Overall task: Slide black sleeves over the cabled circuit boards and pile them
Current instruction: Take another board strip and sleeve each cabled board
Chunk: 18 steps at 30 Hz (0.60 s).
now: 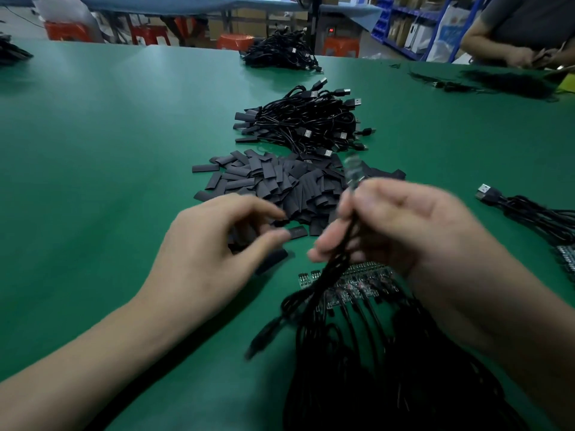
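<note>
A heap of flat black sleeves [280, 181] lies in the middle of the green table [109, 150]. My left hand [217, 244] hovers at the heap's near edge, thumb and forefinger closing on one loose sleeve [297, 232]. My right hand [398, 225] grips a black cable [339, 259] and holds its blurred circuit board [353, 169] upright above the heap. Below that hand, a row of bare boards [357, 284] with cables [389, 368] lies at the table's near edge. Behind the sleeves sits a pile of sleeved cables [308, 122] with USB plugs.
A second bundle of cables [280, 54] lies at the far table edge. More cables with a USB plug [529, 209] lie at the right. Another person [522, 32] works at the far right corner beside black material [510, 82]. Red stools and shelves stand behind.
</note>
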Available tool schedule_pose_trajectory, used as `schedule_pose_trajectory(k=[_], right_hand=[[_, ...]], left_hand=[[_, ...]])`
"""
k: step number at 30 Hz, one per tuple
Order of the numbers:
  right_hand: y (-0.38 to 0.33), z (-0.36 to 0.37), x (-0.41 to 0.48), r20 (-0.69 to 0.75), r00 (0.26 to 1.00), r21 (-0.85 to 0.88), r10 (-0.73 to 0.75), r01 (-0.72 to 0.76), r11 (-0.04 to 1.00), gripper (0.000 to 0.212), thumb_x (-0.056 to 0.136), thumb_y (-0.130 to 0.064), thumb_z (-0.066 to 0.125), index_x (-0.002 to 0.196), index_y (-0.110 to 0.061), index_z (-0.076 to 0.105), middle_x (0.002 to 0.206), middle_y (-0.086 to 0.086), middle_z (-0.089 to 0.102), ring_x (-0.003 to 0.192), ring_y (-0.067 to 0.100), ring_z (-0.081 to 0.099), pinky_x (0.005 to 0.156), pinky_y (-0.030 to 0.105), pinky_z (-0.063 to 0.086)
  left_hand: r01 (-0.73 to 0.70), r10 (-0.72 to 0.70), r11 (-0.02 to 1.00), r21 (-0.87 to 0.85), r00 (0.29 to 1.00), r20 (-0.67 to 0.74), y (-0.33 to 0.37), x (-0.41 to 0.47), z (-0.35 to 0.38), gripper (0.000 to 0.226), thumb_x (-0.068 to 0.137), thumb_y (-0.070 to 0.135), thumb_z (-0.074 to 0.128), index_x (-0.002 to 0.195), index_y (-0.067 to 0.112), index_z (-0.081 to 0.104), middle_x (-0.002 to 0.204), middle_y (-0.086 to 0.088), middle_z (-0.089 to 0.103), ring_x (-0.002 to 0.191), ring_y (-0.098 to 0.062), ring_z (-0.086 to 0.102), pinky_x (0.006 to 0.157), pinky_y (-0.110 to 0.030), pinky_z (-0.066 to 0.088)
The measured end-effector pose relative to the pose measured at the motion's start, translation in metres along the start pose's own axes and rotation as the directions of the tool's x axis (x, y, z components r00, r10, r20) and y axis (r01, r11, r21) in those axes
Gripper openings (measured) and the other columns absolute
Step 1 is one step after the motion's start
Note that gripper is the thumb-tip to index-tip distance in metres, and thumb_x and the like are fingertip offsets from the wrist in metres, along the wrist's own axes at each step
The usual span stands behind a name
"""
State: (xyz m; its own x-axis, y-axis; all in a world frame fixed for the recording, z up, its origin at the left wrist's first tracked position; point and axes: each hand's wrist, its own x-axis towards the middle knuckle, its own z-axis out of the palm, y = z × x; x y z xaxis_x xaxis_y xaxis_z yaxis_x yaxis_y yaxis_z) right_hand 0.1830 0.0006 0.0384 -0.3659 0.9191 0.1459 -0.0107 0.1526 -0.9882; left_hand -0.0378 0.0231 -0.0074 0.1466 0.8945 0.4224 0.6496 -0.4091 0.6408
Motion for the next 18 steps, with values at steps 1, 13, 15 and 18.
schedule_pose_trajectory(k=[1, 13, 15, 18], right_hand=[[-0.006, -0.005, 0.000, -0.026, 0.999, 0.110, -0.018, 0.021, 0.994, 0.018, 0.085, -0.038, 0.061, 0.079, -0.027, 0.074, 0.076, 0.003, 0.076, 0.072, 0.021, 0.076, 0.063, 0.026, 0.056], [-0.020, -0.036, 0.004, -0.040, 0.992, -0.616, 0.119, -0.119, 0.779, 0.040, 0.086, -0.065, 0.062, 0.087, -0.027, 0.073, 0.052, -0.010, 0.041, 0.045, 0.005, 0.035, 0.047, 0.024, 0.028], [-0.006, -0.021, 0.005, -0.056, 0.993, -0.644, 0.105, -0.117, 0.756, 0.040, 0.079, -0.064, 0.061, 0.087, -0.027, 0.072, 0.056, -0.010, 0.040, 0.050, 0.007, 0.035, 0.052, 0.028, 0.028], [0.009, -0.008, 0.005, -0.079, 0.995, -0.582, 0.066, -0.100, 0.807, 0.033, 0.080, -0.055, 0.066, 0.086, -0.023, 0.071, 0.056, -0.010, 0.038, 0.052, 0.007, 0.034, 0.055, 0.033, 0.027]], left_hand=[[-0.034, 0.027, 0.987, 0.154, 0.999, 0.045, 0.000, -0.001, -0.002, 0.030, 0.084, 0.062, 0.068, 0.097, 0.036, 0.074, 0.089, 0.018, 0.068, 0.086, -0.005, 0.063, 0.077, -0.033, 0.054], [-0.195, 0.167, 0.939, 0.282, 0.978, 0.122, 0.001, -0.006, -0.002, 0.024, 0.090, 0.052, 0.062, 0.086, 0.034, 0.078, 0.084, 0.016, 0.064, 0.084, -0.012, 0.061, 0.069, -0.034, 0.051], [-0.158, 0.150, 0.981, 0.109, 0.985, 0.083, 0.002, -0.007, -0.001, 0.020, 0.091, 0.048, 0.068, 0.085, 0.032, 0.077, 0.081, 0.019, 0.067, 0.078, -0.004, 0.064, 0.069, -0.025, 0.051], [0.037, -0.003, 0.964, -0.262, 0.991, 0.131, 0.010, -0.010, 0.004, 0.018, 0.086, 0.044, 0.068, 0.081, 0.030, 0.078, 0.064, 0.011, 0.069, 0.059, -0.003, 0.064, 0.060, -0.013, 0.045]])
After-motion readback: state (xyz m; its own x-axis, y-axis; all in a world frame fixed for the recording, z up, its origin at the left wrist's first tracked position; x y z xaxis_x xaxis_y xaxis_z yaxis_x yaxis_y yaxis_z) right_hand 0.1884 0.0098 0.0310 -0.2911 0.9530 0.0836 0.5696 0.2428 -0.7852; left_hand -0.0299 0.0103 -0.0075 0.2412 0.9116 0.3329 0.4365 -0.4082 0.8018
